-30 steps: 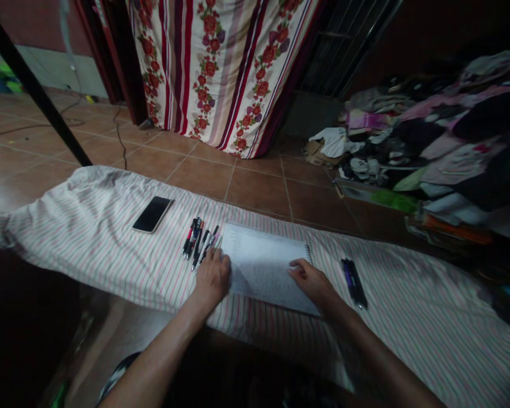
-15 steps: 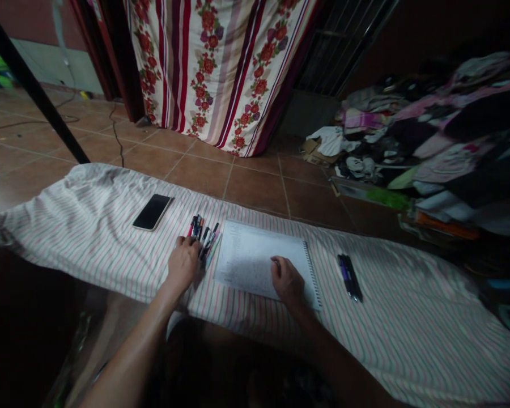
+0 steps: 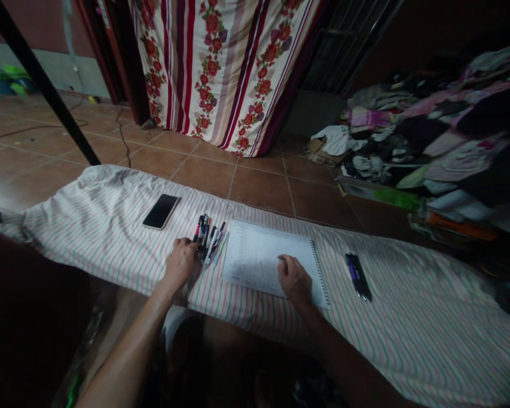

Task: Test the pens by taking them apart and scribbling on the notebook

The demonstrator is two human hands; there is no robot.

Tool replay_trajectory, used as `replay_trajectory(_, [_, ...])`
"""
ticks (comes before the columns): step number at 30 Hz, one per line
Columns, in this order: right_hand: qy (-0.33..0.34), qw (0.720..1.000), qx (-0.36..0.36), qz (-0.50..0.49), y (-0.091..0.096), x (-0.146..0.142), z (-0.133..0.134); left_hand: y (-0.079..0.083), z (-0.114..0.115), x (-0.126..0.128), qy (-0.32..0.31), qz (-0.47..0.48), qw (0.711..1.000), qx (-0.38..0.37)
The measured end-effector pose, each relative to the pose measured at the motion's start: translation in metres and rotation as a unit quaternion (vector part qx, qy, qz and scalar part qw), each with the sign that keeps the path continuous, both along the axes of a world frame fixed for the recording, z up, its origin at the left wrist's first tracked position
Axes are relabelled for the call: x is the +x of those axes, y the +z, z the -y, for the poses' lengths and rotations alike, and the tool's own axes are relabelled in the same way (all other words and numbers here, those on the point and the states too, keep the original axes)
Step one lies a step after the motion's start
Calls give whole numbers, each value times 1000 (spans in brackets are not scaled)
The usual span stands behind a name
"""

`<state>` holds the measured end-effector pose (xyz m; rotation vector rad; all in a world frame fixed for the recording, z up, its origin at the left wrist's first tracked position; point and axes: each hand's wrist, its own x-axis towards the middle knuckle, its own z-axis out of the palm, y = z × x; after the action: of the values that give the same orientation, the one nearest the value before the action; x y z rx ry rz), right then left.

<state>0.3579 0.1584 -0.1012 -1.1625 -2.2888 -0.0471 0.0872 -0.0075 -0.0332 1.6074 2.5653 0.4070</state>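
My left hand (image 3: 181, 262) lies at the near left side of a loose row of pens (image 3: 212, 243), its fingers stretched out and the fingertips touching the nearest ones. Black, white, red and orange-topped pens lie side by side there. Just right of them is a spiral notebook (image 3: 255, 255), open at a page with faint writing, its coil on the right. My right hand (image 3: 295, 279) rests on the lower right of that page with fingers curled in; a small dark bit shows at the fingertips, too small to name.
A striped cloth (image 3: 408, 317) covers the long low surface. A phone (image 3: 161, 211) lies at the left, and several dark pens (image 3: 357, 276) lie right of the notebook. Beyond are a tiled floor (image 3: 259, 187), a floral curtain (image 3: 221, 73) and a heap of clothes (image 3: 442, 130).
The view has shifted, so everything sits slightly further right. My left hand has drawn a little to the left, off the pens. My right hand stays on the page.
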Motion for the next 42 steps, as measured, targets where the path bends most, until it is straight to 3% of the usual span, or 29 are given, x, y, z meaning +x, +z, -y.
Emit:
replay_trajectory(8, [-8, 1000, 0, 13, 2, -1, 2, -1, -2, 1, -4, 12, 1000, 10])
replay_trajectory(22, [-1, 1000, -11, 2, 3, -1, 2, -5, -12, 4, 89, 16, 996, -2])
replay_trajectory(31, [0, 1000, -19, -2, 2, 0, 1, 1, -16, -3, 155, 126, 980, 25])
replay_trajectory(37, [-1, 1000, -9, -2, 2, 0, 1, 2, -14, -16, 228, 294, 924, 87])
replay_trajectory(42, [-6, 1000, -11, -1, 2, 0, 1, 9, -13, -15, 281, 484, 813, 163])
